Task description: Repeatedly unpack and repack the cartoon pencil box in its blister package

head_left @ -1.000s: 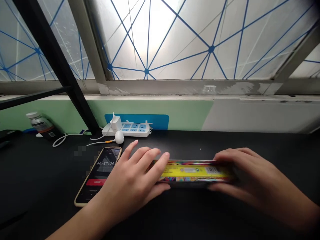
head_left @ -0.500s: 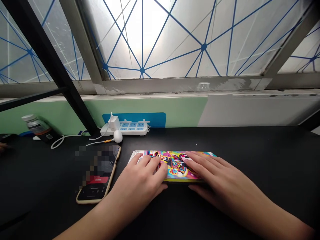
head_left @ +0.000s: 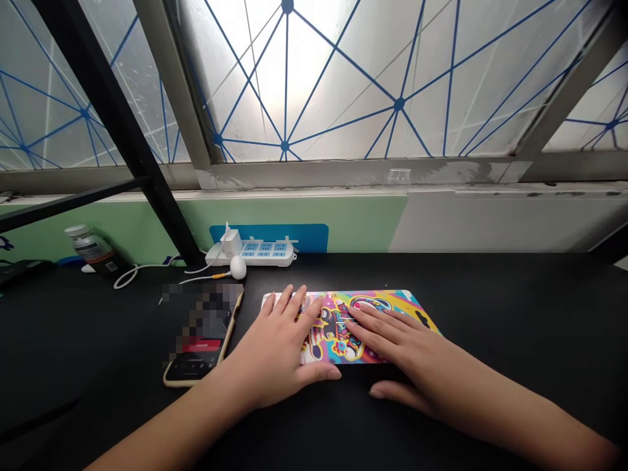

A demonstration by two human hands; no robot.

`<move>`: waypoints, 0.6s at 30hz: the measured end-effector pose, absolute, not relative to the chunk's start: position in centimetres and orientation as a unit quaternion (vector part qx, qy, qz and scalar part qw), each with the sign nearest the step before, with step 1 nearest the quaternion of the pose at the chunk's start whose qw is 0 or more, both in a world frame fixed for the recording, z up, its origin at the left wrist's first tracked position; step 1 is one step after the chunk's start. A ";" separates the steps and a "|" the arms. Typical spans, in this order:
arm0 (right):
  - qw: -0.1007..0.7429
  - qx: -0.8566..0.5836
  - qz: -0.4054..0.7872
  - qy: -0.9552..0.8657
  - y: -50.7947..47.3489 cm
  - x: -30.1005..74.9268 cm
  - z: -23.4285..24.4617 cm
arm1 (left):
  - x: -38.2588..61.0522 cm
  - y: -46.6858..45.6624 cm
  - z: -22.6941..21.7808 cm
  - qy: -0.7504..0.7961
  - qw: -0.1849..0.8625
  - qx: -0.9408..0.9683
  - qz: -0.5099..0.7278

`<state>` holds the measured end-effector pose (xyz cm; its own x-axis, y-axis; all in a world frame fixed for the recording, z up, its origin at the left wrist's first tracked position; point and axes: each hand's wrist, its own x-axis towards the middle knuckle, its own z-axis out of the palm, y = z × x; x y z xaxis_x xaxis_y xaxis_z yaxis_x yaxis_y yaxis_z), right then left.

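Here's the left hand [head_left: 275,356], open and palm down, fingers fanned over the left part of a brightly printed flat box [head_left: 338,327], thumb out by its near edge. And the right hand [head_left: 417,350], open too, fingers close together and lying flat across the box's right half, its thumb stretched out in front of the near edge, apart from the box. Neither one is curled into a grip! Between the two sets of fingertips, a strip of the cartoon print shows.

The box sits mid-way across the black tabletop [head_left: 515,314], its long side roughly in line with the far edge, its far right corner in sight, its near right corner hidden under the right hand. Black surface runs from the box back to that far edge, and a broad stretch reaches off to the right; the tabletop's near edge is out of view.

Over on the left, a phone [head_left: 196,366] lies near the left wrist, its upper part blurred out. Beyond it, a white round-headed plug [head_left: 238,267], then a power strip [head_left: 272,253] along the far edge, and towards the far left corner a white-capped bottle [head_left: 93,245], leaning.
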<state>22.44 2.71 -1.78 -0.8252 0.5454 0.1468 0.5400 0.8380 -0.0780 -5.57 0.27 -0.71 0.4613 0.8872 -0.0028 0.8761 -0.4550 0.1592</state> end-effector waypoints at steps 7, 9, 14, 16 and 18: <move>0.041 -0.317 0.098 -0.942 3.9 25.6 0.6 | -5.3 -0.1 -0.3 0.526 0.055 0.847 0.048; 0.050 -0.322 0.085 -0.942 4.4 27.2 1.0 | -5.4 -0.1 -0.3 0.527 0.053 0.847 0.049; 0.100 -0.322 0.020 -0.941 5.3 28.5 1.3 | -5.5 -0.1 -0.5 0.526 0.055 0.847 0.054; 0.131 -0.318 -0.018 -0.939 5.0 27.0 1.0 | -5.5 -0.2 -0.5 0.524 0.053 0.849 0.050; 0.143 -0.315 -0.039 -0.938 4.1 24.9 0.3 | -5.5 -0.2 -0.5 0.523 0.052 0.849 0.045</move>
